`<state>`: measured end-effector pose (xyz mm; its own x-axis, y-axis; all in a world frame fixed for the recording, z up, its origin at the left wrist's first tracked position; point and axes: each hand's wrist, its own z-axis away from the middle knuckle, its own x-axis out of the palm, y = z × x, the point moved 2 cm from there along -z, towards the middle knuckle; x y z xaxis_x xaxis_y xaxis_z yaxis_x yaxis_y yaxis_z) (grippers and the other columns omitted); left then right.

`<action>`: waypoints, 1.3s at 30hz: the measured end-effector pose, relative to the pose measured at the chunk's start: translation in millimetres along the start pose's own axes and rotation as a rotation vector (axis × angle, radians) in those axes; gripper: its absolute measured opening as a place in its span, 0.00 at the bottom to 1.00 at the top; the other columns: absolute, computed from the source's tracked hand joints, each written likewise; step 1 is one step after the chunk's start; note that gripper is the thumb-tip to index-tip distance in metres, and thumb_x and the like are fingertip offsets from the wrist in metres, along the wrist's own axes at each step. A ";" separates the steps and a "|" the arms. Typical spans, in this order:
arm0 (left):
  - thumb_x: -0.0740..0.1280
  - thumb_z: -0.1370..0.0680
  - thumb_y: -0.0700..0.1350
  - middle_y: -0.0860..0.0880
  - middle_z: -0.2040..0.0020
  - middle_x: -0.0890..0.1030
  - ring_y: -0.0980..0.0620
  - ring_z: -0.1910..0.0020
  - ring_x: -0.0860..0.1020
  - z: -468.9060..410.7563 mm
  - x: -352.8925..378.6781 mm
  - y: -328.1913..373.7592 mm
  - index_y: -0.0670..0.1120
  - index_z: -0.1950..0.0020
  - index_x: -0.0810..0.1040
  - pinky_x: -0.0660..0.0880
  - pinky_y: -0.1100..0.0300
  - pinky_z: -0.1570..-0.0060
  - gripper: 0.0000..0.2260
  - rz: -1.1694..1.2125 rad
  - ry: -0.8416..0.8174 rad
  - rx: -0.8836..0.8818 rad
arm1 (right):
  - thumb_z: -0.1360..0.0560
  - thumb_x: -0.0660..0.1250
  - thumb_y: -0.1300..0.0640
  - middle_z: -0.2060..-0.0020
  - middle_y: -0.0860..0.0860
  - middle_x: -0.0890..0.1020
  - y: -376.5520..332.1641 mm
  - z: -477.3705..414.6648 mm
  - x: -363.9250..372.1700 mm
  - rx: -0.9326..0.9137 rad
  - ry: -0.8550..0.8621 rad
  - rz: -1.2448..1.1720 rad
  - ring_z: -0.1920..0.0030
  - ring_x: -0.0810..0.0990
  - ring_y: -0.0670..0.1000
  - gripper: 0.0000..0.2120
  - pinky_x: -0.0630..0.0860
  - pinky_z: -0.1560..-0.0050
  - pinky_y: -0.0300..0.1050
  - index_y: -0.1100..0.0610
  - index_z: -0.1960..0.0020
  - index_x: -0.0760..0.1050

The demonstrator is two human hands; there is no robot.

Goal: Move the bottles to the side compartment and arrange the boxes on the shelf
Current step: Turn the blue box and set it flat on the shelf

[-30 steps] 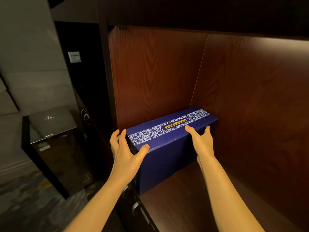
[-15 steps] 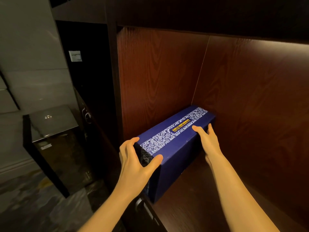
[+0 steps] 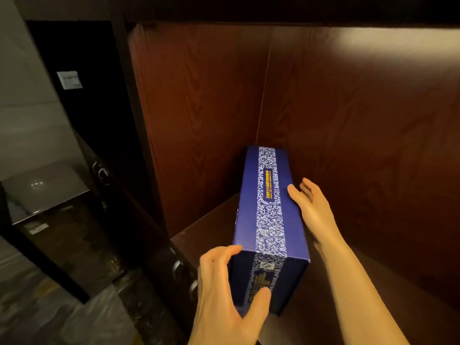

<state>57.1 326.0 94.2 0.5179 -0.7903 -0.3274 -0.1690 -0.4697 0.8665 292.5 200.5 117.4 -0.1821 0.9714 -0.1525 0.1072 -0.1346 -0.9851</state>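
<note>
A long blue box [image 3: 268, 210] with a white floral band and yellow lettering lies on the dark wooden shelf [image 3: 204, 230], its far end in the back corner. My left hand [image 3: 224, 292] grips the box's near end, fingers on its left edge and thumb on the front face. My right hand [image 3: 313, 210] lies flat with straight fingers against the box's right side. No bottles are in view.
Reddish wood panels [image 3: 199, 120] wall the shelf at left and back. A dark cabinet with round metal handles [image 3: 178, 267] sits under the shelf edge. A glossy black side table [image 3: 44, 195] stands at the left over a marble floor.
The box has swung round from lying diagonally to pointing straight into the back corner. My left hand moved along with its near end toward me; my right hand stayed on its right side.
</note>
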 end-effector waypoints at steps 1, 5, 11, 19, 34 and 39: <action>0.69 0.35 0.61 0.66 0.36 0.65 0.67 0.34 0.67 4.4 3.3 0.6 0.58 0.34 0.68 0.64 0.78 0.43 0.30 0.023 -0.016 0.001 | 0.32 0.70 0.35 0.23 0.48 0.66 -1.6 13.2 -7.6 -0.012 0.001 0.001 0.26 0.67 0.50 0.44 0.67 0.27 0.56 0.49 0.21 0.60; 0.68 0.32 0.64 0.63 0.41 0.74 0.62 0.41 0.74 -9.0 -1.9 -6.3 0.64 0.37 0.71 0.68 0.74 0.47 0.24 0.145 0.033 -0.101 | 0.34 0.70 0.33 0.28 0.39 0.71 0.4 70.2 -31.8 -0.104 -0.011 -0.043 0.30 0.71 0.38 0.38 0.69 0.39 0.33 0.40 0.26 0.66; 0.69 0.22 0.54 0.51 0.40 0.78 0.59 0.44 0.77 -145.5 13.6 -40.4 0.50 0.31 0.71 0.72 0.65 0.46 0.21 0.193 0.057 -0.186 | 0.30 0.70 0.33 0.32 0.30 0.73 18.4 128.7 -29.9 -0.136 -0.064 -0.086 0.31 0.70 0.34 0.32 0.68 0.34 0.36 0.37 0.28 0.67; 0.65 0.19 0.56 0.44 0.24 0.68 0.44 0.29 0.71 -280.2 58.7 -70.5 0.44 0.21 0.60 0.67 0.49 0.31 0.32 0.176 -0.186 -0.461 | 0.29 0.66 0.35 0.38 0.20 0.71 28.2 142.9 -15.5 -0.091 -0.106 -0.035 0.36 0.70 0.27 0.29 0.69 0.46 0.21 0.28 0.30 0.61; 0.65 0.24 0.46 0.50 0.52 0.81 0.53 0.53 0.78 -311.7 67.7 -81.4 0.52 0.51 0.74 0.73 0.55 0.52 0.03 0.378 -0.197 -0.447 | 0.21 0.61 0.48 0.44 0.24 0.78 58.1 135.6 -38.2 -0.118 0.176 -0.010 0.43 0.74 0.25 0.17 0.68 0.52 0.19 0.34 0.35 0.75; 0.70 0.25 0.53 0.51 0.41 0.77 0.55 0.44 0.75 -300.8 53.9 -97.2 0.54 0.42 0.70 0.69 0.56 0.48 0.14 0.338 -0.177 -0.443 | 0.17 0.57 0.47 0.50 0.34 0.84 76.3 120.8 -58.9 -0.038 0.336 -0.054 0.53 0.80 0.34 0.13 0.74 0.57 0.35 0.39 0.43 0.81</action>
<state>353.7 447.5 105.7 0.3420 -0.9392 -0.0303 0.0864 -0.0007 0.9963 193.3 109.4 41.6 0.1427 0.9880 -0.0597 0.1434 -0.0804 -0.9864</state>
